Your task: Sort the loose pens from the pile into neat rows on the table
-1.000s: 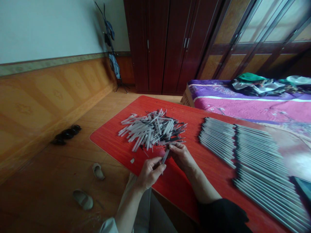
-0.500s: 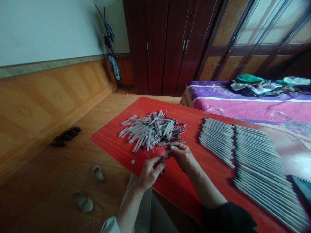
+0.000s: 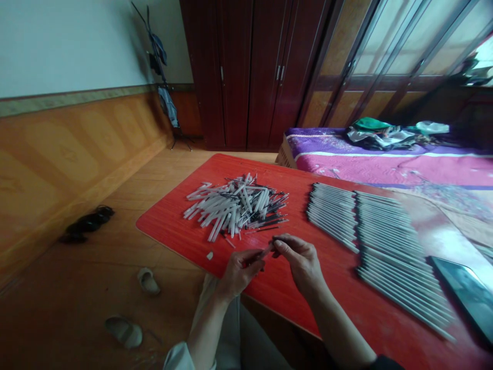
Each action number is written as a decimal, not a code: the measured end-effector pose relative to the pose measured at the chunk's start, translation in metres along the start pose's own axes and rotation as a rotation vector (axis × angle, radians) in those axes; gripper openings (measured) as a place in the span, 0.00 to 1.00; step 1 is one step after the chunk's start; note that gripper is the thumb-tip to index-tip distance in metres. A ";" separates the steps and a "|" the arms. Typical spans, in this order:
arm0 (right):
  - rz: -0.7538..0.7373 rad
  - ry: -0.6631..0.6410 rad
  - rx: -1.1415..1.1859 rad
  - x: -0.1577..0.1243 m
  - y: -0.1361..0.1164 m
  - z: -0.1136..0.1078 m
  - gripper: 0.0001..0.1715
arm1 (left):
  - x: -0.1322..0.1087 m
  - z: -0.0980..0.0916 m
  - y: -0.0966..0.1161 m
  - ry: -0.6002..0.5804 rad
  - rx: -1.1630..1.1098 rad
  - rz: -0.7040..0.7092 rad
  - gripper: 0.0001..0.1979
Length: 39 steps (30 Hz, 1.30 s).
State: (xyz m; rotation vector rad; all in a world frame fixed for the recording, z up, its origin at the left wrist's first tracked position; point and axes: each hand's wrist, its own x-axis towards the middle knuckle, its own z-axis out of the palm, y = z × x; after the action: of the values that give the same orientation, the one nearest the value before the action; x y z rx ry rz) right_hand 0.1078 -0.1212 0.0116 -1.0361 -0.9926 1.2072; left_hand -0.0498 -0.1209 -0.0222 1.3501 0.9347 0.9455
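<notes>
My left hand [image 3: 236, 273] is closed in a pinch on a slim translucent tube [image 3: 266, 251], held just above the near edge of the red table. At the tube's other end, the fingertips of my right hand [image 3: 303, 263] are closed on a small dark part [image 3: 275, 243]; my fingers hide most of it. Beyond both hands lies a loose pile of whitish tubes [image 3: 231, 205], mixed with thin black pieces [image 3: 271, 220]. To the right, slender pale sticks with black ends [image 3: 400, 267] are laid side by side in rows.
A dark phone-like device [image 3: 466, 293] lies at the red table's [image 3: 292, 303] right side. A small white scrap [image 3: 210, 255] rests left of my hands. Behind stand a bed [image 3: 346, 163] and a dark red wardrobe [image 3: 246, 77]. Slippers [image 3: 124, 331] are on the floor.
My right hand has shifted slightly right and lower, and its wrist has turned. Both hands still hold the tube and dark part. The view has swung a little to the right.
</notes>
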 end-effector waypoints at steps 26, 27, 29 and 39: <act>-0.005 -0.018 -0.292 -0.009 -0.012 -0.015 0.18 | -0.001 -0.001 -0.006 -0.086 0.062 0.023 0.14; -0.019 -0.029 -0.315 -0.009 -0.012 -0.016 0.16 | -0.001 -0.001 -0.006 -0.088 0.064 0.026 0.13; -0.032 -0.008 -0.373 -0.007 -0.012 -0.016 0.14 | -0.001 -0.001 -0.005 -0.094 0.080 0.031 0.13; -0.047 0.009 -0.458 -0.007 -0.011 -0.018 0.14 | -0.002 0.000 -0.003 -0.076 0.141 0.041 0.12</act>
State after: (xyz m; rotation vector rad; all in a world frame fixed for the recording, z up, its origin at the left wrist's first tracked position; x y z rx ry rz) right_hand 0.1273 -0.1301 0.0178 -1.3617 -1.3148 0.9549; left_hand -0.0502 -0.1231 -0.0251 1.5190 0.9320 0.8662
